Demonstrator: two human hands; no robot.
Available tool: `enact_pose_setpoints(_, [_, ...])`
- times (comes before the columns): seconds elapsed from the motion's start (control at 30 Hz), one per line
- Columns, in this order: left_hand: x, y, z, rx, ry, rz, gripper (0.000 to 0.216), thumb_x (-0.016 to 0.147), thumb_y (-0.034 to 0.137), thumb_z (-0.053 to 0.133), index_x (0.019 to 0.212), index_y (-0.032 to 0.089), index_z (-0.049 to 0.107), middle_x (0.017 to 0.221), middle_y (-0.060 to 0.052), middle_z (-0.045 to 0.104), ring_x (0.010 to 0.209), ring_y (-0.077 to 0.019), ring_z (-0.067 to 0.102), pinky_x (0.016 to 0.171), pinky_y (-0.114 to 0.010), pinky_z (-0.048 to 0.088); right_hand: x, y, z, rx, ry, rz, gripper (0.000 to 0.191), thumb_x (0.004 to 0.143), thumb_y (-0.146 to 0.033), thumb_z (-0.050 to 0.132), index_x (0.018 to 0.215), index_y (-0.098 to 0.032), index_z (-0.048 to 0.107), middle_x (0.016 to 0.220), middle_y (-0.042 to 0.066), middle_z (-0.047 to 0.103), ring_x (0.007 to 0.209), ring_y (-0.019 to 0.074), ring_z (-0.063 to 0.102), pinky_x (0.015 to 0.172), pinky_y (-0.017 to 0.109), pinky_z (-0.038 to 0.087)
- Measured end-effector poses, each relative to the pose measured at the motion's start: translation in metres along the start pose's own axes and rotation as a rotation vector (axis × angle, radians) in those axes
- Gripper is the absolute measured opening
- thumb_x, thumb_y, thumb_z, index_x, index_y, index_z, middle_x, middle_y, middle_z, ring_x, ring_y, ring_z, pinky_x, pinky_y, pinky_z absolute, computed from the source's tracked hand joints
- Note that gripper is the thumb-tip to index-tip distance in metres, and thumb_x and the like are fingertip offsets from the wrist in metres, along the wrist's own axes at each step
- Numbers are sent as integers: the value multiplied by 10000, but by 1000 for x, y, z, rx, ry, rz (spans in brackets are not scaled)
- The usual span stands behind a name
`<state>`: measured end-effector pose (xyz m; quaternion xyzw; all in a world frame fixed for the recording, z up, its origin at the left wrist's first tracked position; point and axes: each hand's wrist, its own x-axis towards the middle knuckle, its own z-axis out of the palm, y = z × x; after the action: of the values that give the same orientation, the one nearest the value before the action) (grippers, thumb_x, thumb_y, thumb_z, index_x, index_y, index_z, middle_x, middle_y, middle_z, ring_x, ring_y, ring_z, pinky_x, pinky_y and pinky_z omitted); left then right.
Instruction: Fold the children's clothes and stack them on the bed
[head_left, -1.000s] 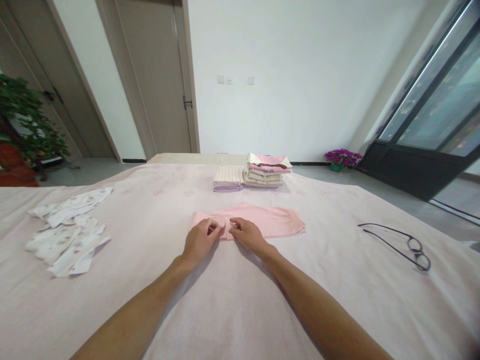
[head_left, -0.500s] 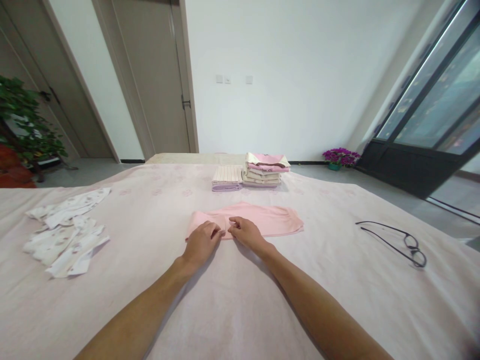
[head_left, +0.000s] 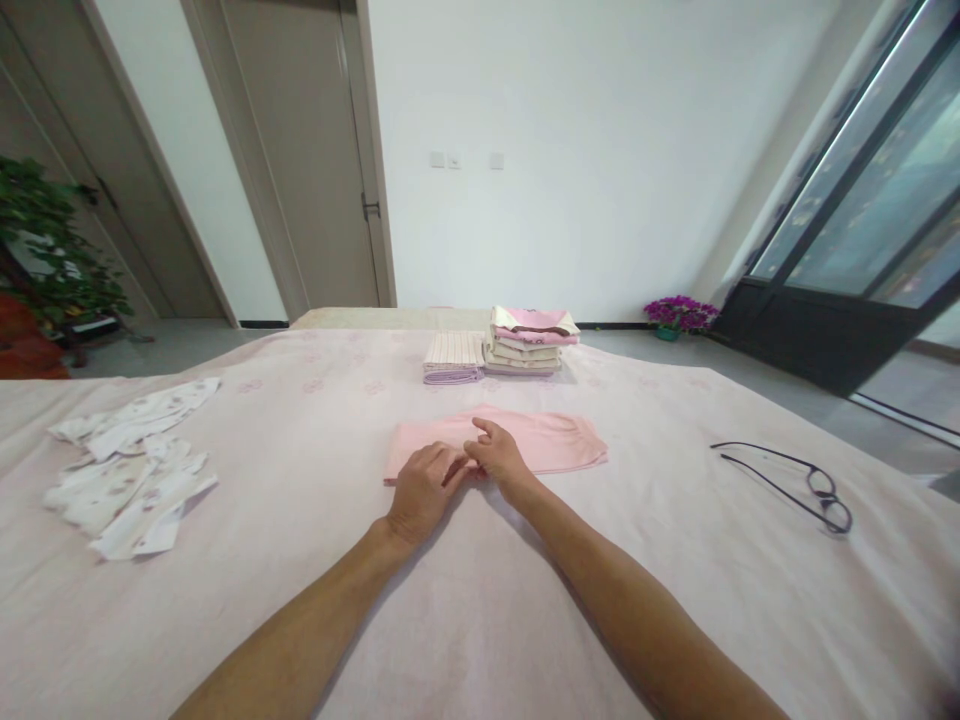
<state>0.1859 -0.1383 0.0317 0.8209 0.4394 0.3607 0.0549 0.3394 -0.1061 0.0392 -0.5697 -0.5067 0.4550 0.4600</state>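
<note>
A pink garment lies folded into a flat strip in the middle of the bed. My left hand rests on its near edge with the fingers curled against the cloth. My right hand lies just to the right of it, touching the left hand, thumb up and fingers bent onto the same edge. Both hands press or pinch the garment's near edge at its middle.
Two piles of folded clothes, a striped one and a pink and cream one, sit at the far side. White patterned garments lie crumpled at the left. Black glasses lie at the right. Doors, a plant and a glass door surround the bed.
The garment's left end has shifted right, making the strip shorter. Both hands moved slightly right and closer together, now touching.
</note>
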Motion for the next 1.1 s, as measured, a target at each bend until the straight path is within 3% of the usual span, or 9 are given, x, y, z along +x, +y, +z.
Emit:
enact_pose_setpoints(0.1, [-1, -4, -1, 141, 41, -13, 224, 871, 265, 636, 1084, 201, 607, 1086, -85, 662, 1053, -264, 574, 936, -404, 424, 5, -2, -7, 83, 34, -83, 712, 698, -226, 600, 1388, -103, 471, 662, -64, 497, 533, 97, 452, 448, 205, 406])
enact_pose_setpoints(0.23, [-1, -14, -4, 232, 103, -93, 408, 785, 117, 609, 1180, 200, 553, 1195, -107, 625, 1158, -286, 534, 1014, -446, 381, 8, -15, -19, 227, 64, -144, 714, 668, -280, 618, 1349, -113, 487, 679, -69, 513, 538, 82, 443, 445, 192, 382])
enact_pose_setpoints(0.47, [1, -28, 1, 280, 106, -137, 502, 766, 51, 533, 1248, 190, 504, 1200, -118, 604, 1180, -291, 533, 997, -436, 395, 5, -47, -44, 354, 151, -217, 704, 624, -313, 666, 1294, -138, 538, 627, -103, 450, 527, 68, 395, 461, 183, 356])
enact_pose_setpoints(0.63, [1, -29, 5, 253, 51, -145, 545, 738, 38, 548, 1259, 191, 503, 1179, -113, 605, 1159, -283, 553, 981, -425, 410, 10, -59, -77, 322, 249, -231, 725, 606, -290, 634, 1311, -146, 545, 693, -74, 534, 530, 60, 409, 455, 174, 319])
enact_pose_setpoints(0.83, [3, -21, 10, 233, -6, -70, 520, 735, 38, 565, 1228, 199, 533, 1218, -110, 601, 1164, -274, 547, 1011, -426, 397, 24, -46, -121, 158, 304, -225, 704, 614, -205, 594, 1309, -97, 563, 683, -41, 596, 473, 54, 373, 425, 179, 276])
enact_pose_setpoints(1.1, [6, -17, 18, 241, -41, 95, 423, 808, 69, 575, 1199, 229, 600, 1335, -113, 562, 1257, -281, 495, 1095, -461, 363, 38, -8, -173, -490, 317, -120, 617, 690, -76, 531, 1304, -95, 590, 805, 55, 714, 591, 109, 607, 561, 197, 433])
